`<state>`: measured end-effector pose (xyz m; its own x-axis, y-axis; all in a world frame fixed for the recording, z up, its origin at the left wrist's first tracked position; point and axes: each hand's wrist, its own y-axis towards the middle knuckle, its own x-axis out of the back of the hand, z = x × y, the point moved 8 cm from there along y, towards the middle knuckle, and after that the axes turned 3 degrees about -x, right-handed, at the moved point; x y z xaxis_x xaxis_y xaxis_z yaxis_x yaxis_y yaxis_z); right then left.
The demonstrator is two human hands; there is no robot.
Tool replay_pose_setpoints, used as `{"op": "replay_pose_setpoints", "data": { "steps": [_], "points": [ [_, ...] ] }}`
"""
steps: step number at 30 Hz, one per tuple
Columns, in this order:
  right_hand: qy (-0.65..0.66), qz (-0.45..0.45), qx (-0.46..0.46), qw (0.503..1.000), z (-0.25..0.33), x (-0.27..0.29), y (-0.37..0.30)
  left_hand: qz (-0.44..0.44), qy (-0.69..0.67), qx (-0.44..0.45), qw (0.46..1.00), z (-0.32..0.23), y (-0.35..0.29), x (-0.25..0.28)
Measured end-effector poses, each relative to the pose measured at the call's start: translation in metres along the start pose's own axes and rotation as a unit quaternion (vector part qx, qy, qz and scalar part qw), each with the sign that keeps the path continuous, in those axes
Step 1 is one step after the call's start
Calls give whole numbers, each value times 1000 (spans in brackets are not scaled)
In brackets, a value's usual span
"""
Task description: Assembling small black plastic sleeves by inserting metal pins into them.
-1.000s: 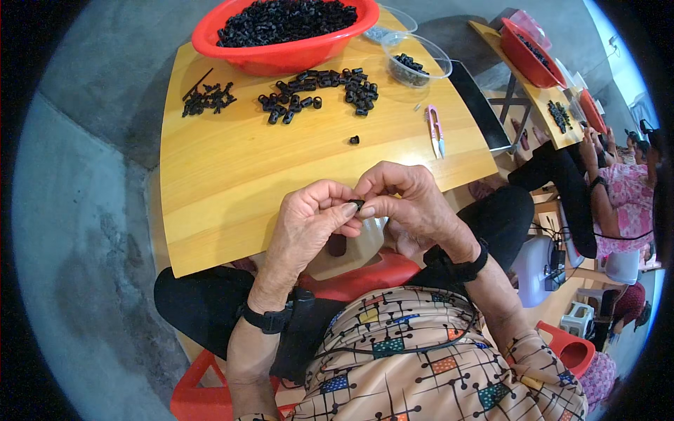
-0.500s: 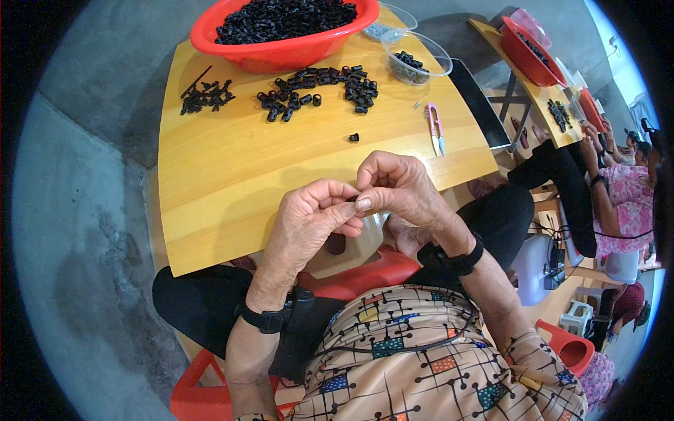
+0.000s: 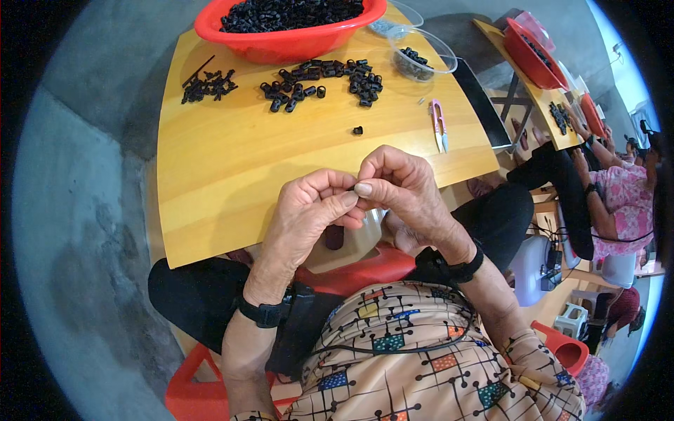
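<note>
Above my lap, just past the table's near edge, my left hand and my right hand meet at the fingertips. Both pinch a small dark piece, mostly hidden by the thumbs and fingers, so its kind does not show. Beyond them one small black plastic part lies alone on the yellow wooden table. Farther back sits a spread group of black ring-topped cylindrical parts. To its left is a pile of thin black pieces. Pink-handled thread snips rest at the right.
A red basin heaped with black parts stands at the far edge. Beside it is a clear plastic bowl holding dark pieces. Off to the right, co-workers sit along another table with a red basin. A grey wall rises at left.
My hands stay pinched together, with the fingers slightly shifted and less of the dark piece showing. The whole view has tilted a little. A co-worker's arms at the right have moved.
</note>
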<state>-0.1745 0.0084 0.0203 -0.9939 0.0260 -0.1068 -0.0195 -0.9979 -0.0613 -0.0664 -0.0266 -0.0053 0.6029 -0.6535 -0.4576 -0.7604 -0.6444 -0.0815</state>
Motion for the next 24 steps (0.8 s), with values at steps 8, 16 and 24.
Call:
{"op": "replay_pose_setpoints", "data": {
  "steps": [8, 16, 24],
  "points": [
    [-203, -112, 69, 970, 35, 47, 24, -9, -51, -11, 999, 0, -2, 4],
    [-491, -129, 153, 848, 33, 42, 57, -27, -43, -23, 998, -6, -2, 12],
    [-523, -121, 204, 819, 34, 30, 50, -36, -44, -35, 998, -8, -3, 15]
  ]
}}
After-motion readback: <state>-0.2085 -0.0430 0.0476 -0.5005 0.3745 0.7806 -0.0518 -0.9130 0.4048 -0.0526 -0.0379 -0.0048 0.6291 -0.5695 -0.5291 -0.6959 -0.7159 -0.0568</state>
